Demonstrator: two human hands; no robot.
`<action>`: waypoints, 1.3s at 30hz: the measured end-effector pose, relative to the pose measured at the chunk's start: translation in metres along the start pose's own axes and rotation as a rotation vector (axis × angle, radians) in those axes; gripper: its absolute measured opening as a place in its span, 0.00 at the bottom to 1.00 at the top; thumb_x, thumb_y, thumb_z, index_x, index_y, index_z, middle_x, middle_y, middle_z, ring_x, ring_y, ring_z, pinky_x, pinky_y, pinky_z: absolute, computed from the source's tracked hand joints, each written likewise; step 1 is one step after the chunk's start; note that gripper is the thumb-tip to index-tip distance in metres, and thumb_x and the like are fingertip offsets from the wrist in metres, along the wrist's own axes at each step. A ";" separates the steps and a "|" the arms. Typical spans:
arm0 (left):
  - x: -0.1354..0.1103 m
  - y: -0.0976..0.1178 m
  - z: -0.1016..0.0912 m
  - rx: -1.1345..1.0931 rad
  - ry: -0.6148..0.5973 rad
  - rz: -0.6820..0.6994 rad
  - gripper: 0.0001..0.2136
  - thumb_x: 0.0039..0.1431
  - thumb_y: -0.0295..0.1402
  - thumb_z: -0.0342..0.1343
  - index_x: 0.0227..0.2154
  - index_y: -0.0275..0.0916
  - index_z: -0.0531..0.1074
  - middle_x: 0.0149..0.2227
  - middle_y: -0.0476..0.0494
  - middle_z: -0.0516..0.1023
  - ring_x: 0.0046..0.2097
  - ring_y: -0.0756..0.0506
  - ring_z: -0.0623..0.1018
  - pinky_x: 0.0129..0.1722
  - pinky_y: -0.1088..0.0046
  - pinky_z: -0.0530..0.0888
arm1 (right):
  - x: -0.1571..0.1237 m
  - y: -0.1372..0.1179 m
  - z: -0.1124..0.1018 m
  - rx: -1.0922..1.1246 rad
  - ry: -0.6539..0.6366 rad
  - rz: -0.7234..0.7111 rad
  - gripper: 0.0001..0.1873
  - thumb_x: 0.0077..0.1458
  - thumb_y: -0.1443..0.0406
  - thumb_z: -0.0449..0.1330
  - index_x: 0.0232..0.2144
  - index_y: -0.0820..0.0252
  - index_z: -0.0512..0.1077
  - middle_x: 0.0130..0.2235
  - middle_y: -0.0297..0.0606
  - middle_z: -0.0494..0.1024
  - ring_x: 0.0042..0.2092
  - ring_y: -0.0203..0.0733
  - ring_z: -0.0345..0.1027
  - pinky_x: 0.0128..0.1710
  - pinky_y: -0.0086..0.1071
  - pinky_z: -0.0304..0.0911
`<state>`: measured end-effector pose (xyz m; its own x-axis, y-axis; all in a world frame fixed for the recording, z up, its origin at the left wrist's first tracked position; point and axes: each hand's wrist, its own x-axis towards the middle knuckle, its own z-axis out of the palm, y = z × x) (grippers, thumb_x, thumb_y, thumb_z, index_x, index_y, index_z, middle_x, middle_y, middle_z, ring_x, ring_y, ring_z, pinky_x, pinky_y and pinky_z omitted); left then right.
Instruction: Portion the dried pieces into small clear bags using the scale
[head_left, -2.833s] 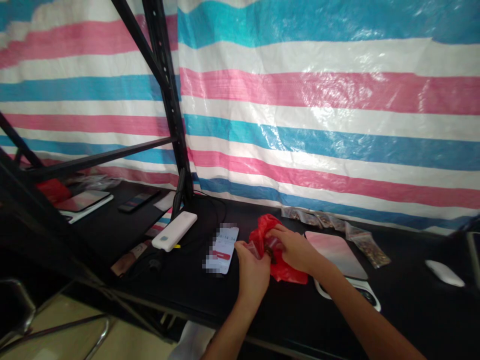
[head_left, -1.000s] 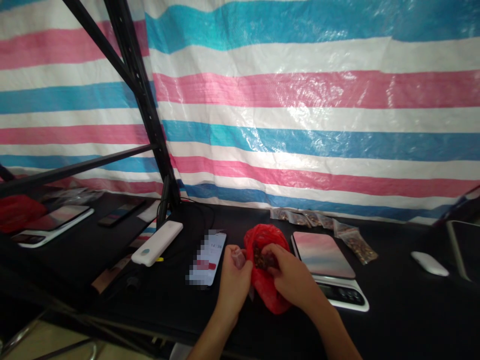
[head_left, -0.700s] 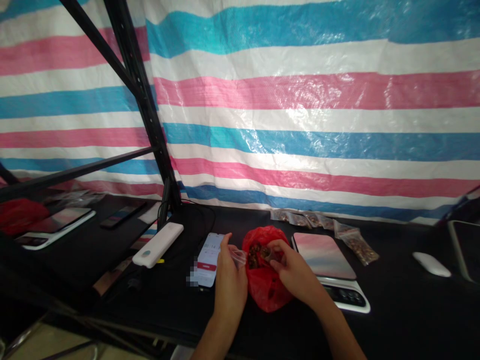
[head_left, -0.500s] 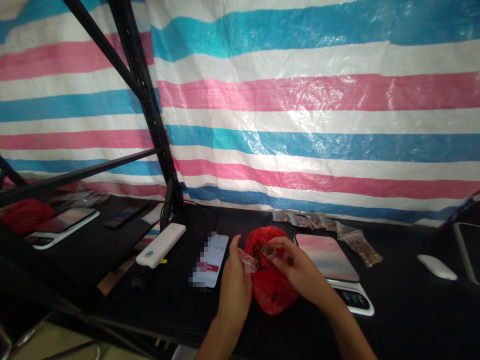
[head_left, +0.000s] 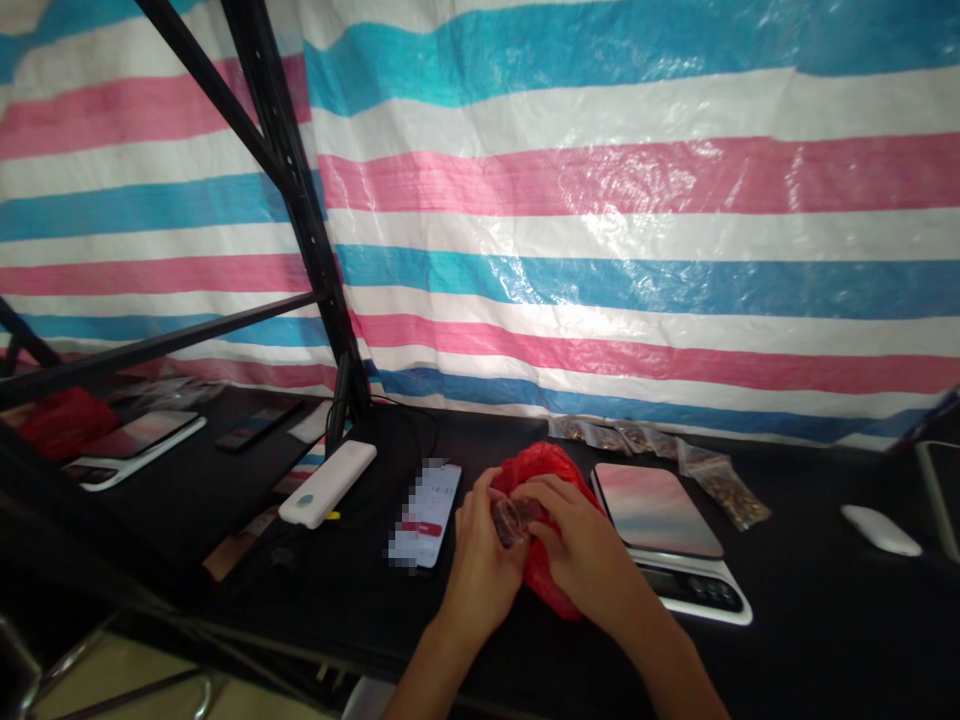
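My left hand (head_left: 480,560) is closed around a small clear plastic bag (head_left: 504,522), holding its mouth up. In my right hand (head_left: 589,555) is a small clear cup (head_left: 528,512), tilted so that its rim meets the mouth of the bag. Both hands are over a red plastic bag (head_left: 546,460), whose contents they hide. A kitchen scale (head_left: 664,512) lies just right of my right hand, and a phone (head_left: 426,520) with a lit screen lies left of my left hand.
Several filled zip bags (head_left: 727,490) lie along the back of the black table (head_left: 817,620). A white power bank (head_left: 328,485) is at the left, near a black metal post (head_left: 319,250). At the right lies a white mouse (head_left: 881,530). Striped sheeting (head_left: 637,235) hangs behind.
My right hand has moved left and brought the cup from above the red bag's contents to the small clear bag. My left hand has turned inward around that bag.
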<state>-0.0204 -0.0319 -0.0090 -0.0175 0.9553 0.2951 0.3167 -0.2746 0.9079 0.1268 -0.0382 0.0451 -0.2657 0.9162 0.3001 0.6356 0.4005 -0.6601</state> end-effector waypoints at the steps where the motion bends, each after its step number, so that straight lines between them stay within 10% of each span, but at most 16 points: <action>1: 0.000 -0.001 0.000 0.000 0.008 -0.007 0.30 0.54 0.28 0.61 0.61 0.44 0.63 0.47 0.42 0.76 0.51 0.39 0.74 0.55 0.58 0.68 | 0.001 -0.001 0.001 -0.036 0.009 -0.019 0.23 0.54 0.78 0.51 0.44 0.52 0.76 0.52 0.39 0.77 0.54 0.47 0.69 0.57 0.42 0.62; 10: 0.004 0.000 0.001 -0.211 0.037 -0.063 0.26 0.57 0.31 0.63 0.58 0.46 0.66 0.47 0.44 0.78 0.49 0.41 0.77 0.52 0.64 0.71 | 0.001 -0.006 0.004 -0.014 -0.005 -0.133 0.39 0.49 0.82 0.48 0.56 0.46 0.75 0.59 0.38 0.73 0.58 0.44 0.70 0.57 0.38 0.67; 18: 0.005 -0.004 -0.003 -0.073 0.123 -0.072 0.20 0.64 0.36 0.56 0.58 0.42 0.64 0.44 0.42 0.76 0.46 0.41 0.77 0.52 0.60 0.70 | 0.007 0.015 -0.008 0.015 0.177 -0.036 0.21 0.62 0.71 0.51 0.52 0.53 0.76 0.56 0.42 0.74 0.59 0.46 0.68 0.61 0.40 0.62; 24: 0.006 -0.001 -0.005 0.019 0.134 -0.132 0.17 0.67 0.38 0.52 0.56 0.39 0.67 0.48 0.36 0.77 0.51 0.38 0.77 0.54 0.57 0.70 | 0.015 0.037 -0.017 -0.179 -0.057 0.172 0.25 0.53 0.79 0.52 0.45 0.55 0.79 0.52 0.39 0.77 0.49 0.43 0.74 0.50 0.34 0.64; 39: 0.032 -0.003 0.022 -0.210 0.008 -0.214 0.14 0.56 0.24 0.56 0.46 0.38 0.76 0.42 0.40 0.84 0.43 0.42 0.82 0.47 0.66 0.75 | 0.026 0.043 -0.001 -0.309 -0.053 0.280 0.18 0.58 0.74 0.55 0.47 0.56 0.76 0.52 0.42 0.78 0.49 0.46 0.73 0.46 0.34 0.60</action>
<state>-0.0013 0.0024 -0.0090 -0.0706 0.9932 0.0923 0.1018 -0.0849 0.9912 0.1478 0.0031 0.0248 -0.0839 0.9917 0.0976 0.8739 0.1202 -0.4709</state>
